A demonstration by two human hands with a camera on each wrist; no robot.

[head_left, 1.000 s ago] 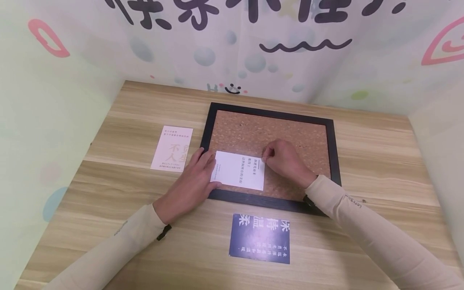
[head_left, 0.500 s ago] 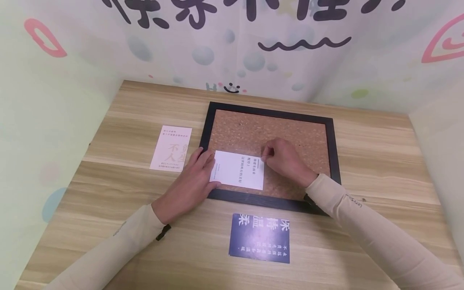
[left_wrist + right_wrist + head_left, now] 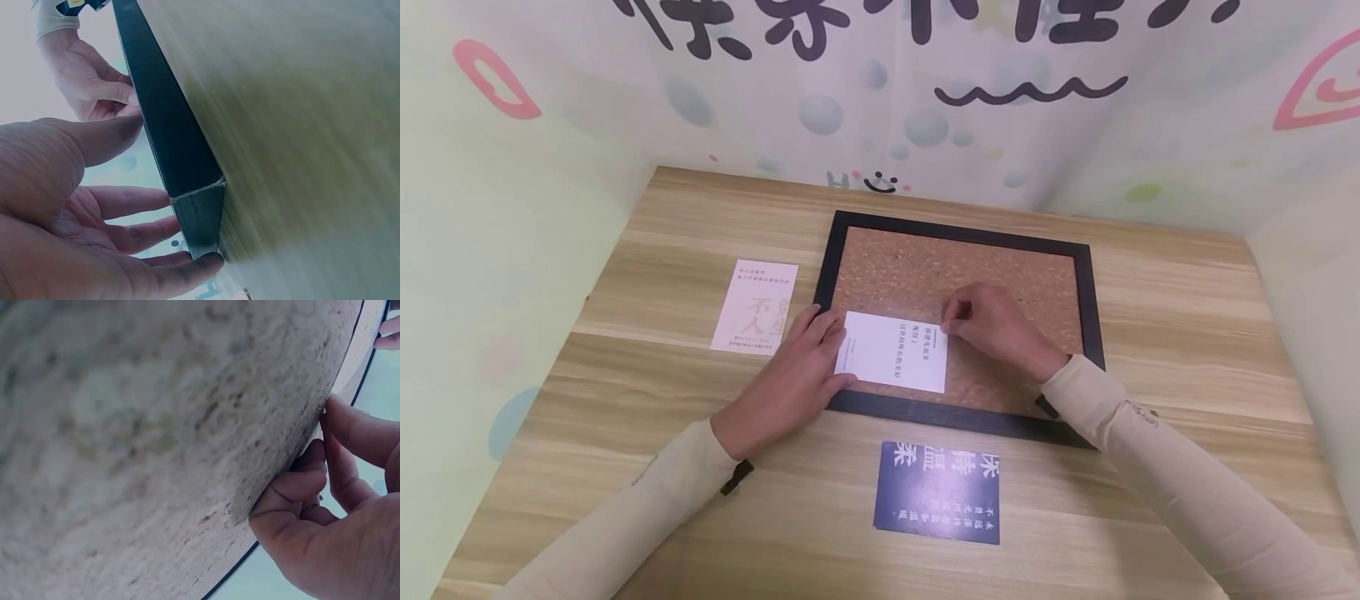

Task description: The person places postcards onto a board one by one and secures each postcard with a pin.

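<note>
A white printed card lies flat on the cork board in its black frame, near the frame's left side. My left hand rests over the frame's lower left corner and the card's left edge, fingers nearly straight; in the left wrist view its thumb and fingers touch the black frame. At the card's upper right corner my right hand pinches with thumb and forefinger, the other fingers curled. What sits between these fingertips is hidden. In the right wrist view the right hand leans against the cork.
A pale card with gold characters lies left of the frame, partly covered by the left hand. In front of the frame is a dark blue card. A printed cloth wall rises behind the wooden table.
The right wrist and forearm have shifted slightly to the right while the fingertips stay at the card's corner. The left hand and the cards hold their places.
</note>
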